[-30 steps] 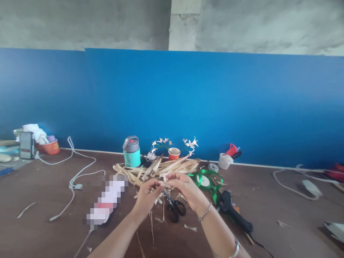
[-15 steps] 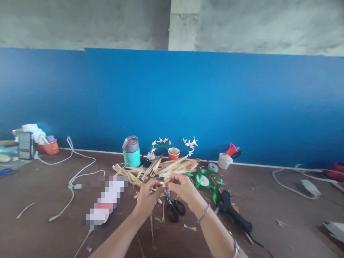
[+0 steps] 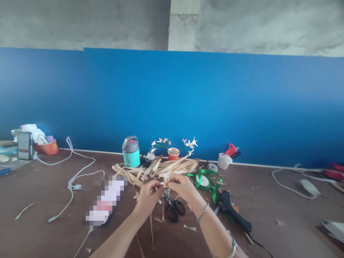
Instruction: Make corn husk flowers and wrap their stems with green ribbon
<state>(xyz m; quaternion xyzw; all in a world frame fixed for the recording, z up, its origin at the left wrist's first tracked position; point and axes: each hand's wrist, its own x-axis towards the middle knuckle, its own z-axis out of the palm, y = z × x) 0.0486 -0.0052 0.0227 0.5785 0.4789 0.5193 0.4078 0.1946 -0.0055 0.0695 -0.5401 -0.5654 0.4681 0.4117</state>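
Note:
My left hand (image 3: 147, 197) and my right hand (image 3: 182, 189) meet over the brown table, fingertips pinched together on a small pale straw piece (image 3: 164, 182). Just below them lie black scissors (image 3: 173, 207) flat on the table. Behind my hands is a pile of dry straw strips (image 3: 158, 167). A green ribbon roll (image 3: 204, 180) sits right of my right hand. My right wrist wears a bracelet.
A black glue gun (image 3: 233, 213) lies at the right with its cord. A teal flask (image 3: 131, 151), a red cup with straw flowers (image 3: 173, 149), a white cup with tools (image 3: 224, 159) and a tape roll (image 3: 213, 167) stand along the blue wall. White cables (image 3: 76, 175) run across the left.
My hands have drawn closer together and slightly toward me, still pinching the straw piece. Nothing else has moved.

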